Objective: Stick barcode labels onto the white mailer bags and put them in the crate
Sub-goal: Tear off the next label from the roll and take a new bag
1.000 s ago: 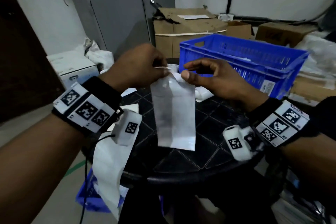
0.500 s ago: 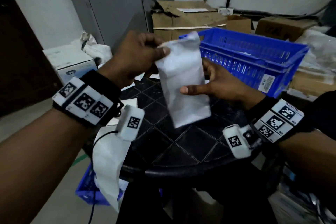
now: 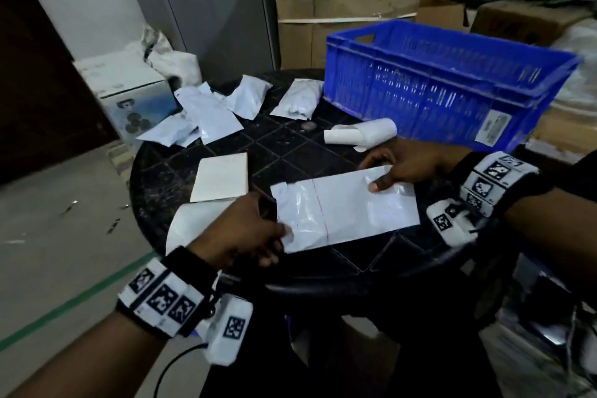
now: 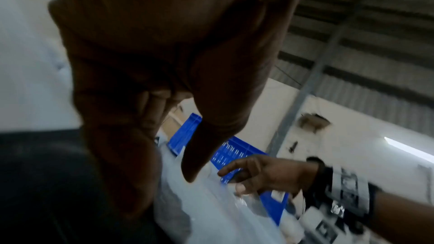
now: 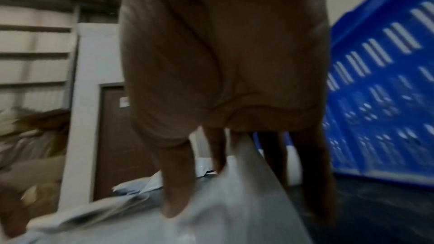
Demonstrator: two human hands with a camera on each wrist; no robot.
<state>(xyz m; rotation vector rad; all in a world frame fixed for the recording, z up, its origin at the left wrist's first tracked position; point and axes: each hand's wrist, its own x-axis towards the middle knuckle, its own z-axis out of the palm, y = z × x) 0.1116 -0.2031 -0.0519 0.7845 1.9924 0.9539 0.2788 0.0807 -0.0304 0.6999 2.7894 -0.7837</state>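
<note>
Both hands are pinching 1 white mailer bag [image 3: 349, 210] near the table's [image 3: 323, 271] front edge: left hand [image 3: 242, 229] gripping its left end, right hand [image 3: 403, 165] its far right corner.

Left hand [image 4: 169, 62] fills most of the frame, close up & blurry, thumb tip down on a white bag [image 4: 211, 211] lying on the dark surface [image 4: 47, 183]. Right hand [image 4: 265, 175] comes in from the right, thumb & fingers at the bag's far end. Blue crate [image 4: 231, 152] behind both hands. White wall & corrugated roof beyond.
</note>
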